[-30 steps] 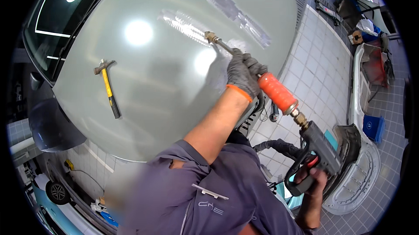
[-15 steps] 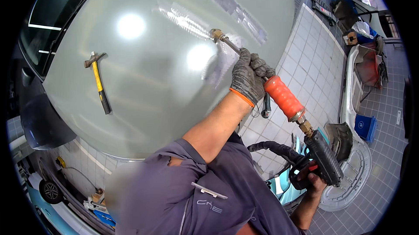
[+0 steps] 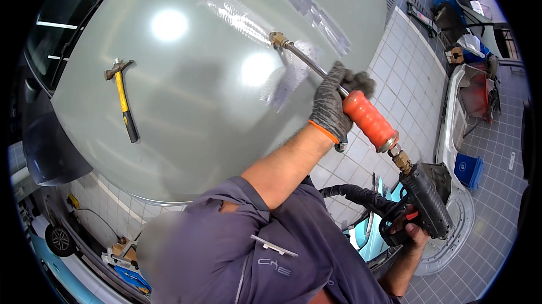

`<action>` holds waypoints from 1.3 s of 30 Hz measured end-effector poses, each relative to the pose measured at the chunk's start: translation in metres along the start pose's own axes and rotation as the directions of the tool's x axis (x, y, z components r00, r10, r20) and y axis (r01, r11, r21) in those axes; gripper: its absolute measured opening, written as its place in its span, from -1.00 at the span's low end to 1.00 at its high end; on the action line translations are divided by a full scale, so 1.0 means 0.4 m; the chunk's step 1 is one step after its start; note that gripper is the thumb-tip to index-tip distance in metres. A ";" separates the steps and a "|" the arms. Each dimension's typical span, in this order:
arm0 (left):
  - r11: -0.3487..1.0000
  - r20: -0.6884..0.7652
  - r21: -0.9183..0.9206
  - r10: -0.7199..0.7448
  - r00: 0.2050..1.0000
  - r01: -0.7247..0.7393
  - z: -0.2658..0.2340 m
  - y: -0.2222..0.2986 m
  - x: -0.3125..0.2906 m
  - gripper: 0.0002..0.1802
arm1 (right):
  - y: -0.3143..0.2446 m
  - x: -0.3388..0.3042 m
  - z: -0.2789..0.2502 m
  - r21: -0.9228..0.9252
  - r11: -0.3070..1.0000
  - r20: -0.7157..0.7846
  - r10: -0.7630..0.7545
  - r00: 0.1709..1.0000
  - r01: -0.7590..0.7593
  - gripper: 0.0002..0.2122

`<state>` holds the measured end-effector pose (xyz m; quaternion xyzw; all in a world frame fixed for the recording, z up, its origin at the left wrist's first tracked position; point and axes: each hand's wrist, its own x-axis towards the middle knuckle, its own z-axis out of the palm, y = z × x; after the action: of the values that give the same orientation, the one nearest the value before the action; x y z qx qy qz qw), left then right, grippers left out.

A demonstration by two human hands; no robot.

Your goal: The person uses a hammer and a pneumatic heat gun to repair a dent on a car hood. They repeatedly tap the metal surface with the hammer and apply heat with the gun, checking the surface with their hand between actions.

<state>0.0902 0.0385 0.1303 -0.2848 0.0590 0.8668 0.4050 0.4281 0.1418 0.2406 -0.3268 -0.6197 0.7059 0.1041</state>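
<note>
A slide-hammer dent puller (image 3: pixel 372 122) with a red ribbed sliding weight, metal rod and black pistol-grip body lies diagonally over a grey-green car hood (image 3: pixel 192 134). Its brass head (image 3: pixel 277 39) is at the lower end of a bare-metal strip (image 3: pixel 243 18); whether it touches the metal is unclear. My left hand (image 3: pixel 332 103), in a dark grey glove with an orange cuff, is round the rod just ahead of the red weight, its fingertips blurred. Bare, my right hand (image 3: pixel 416 234) grips the black handle near a red trigger.
A yellow-handled hammer (image 3: pixel 124 100) lies on the hood's left part. More sanded patches (image 3: pixel 313 10) show at the upper right. A black sleeved hose (image 3: pixel 353 191) runs to the gun. Beyond are a white car panel (image 3: pixel 449 117), a blue bin (image 3: pixel 468 168) and tiled floor.
My left hand has shifted along the rod toward the red weight, its fingers looser and blurred. My right hand keeps the handle. The view has shifted slightly.
</note>
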 end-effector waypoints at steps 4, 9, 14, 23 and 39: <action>0.999 0.146 -0.038 -0.006 0.989 0.011 -0.071 -0.019 0.041 -0.72 | -0.005 0.005 0.011 0.021 1.000 -0.011 0.023 1.000 -0.023 -0.52; 0.984 -0.019 0.179 0.009 1.000 -0.005 -0.043 -0.047 0.009 -0.65 | 0.011 0.001 0.035 0.094 0.992 -0.054 0.090 0.994 -0.084 -0.54; 0.987 0.220 -0.158 0.051 0.974 -0.016 -0.095 0.032 0.070 -0.38 | 0.010 -0.015 0.057 0.183 0.975 -0.107 0.147 0.983 -0.126 -0.59; 0.974 -0.320 0.198 0.171 0.932 -0.111 -0.005 0.016 0.062 -0.34 | 0.012 -0.042 0.069 0.535 0.780 -0.084 0.432 0.898 -0.325 -0.62; 0.998 -0.238 -0.009 -0.060 0.969 0.059 0.043 0.017 -0.016 -0.44 | 0.007 -0.038 0.011 0.195 0.980 -0.110 0.072 0.991 -0.050 -0.53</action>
<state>0.0809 0.0353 0.1472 -0.3886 0.0979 0.8139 0.4206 0.4377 0.1292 0.2430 -0.3747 -0.5313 0.7450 0.1491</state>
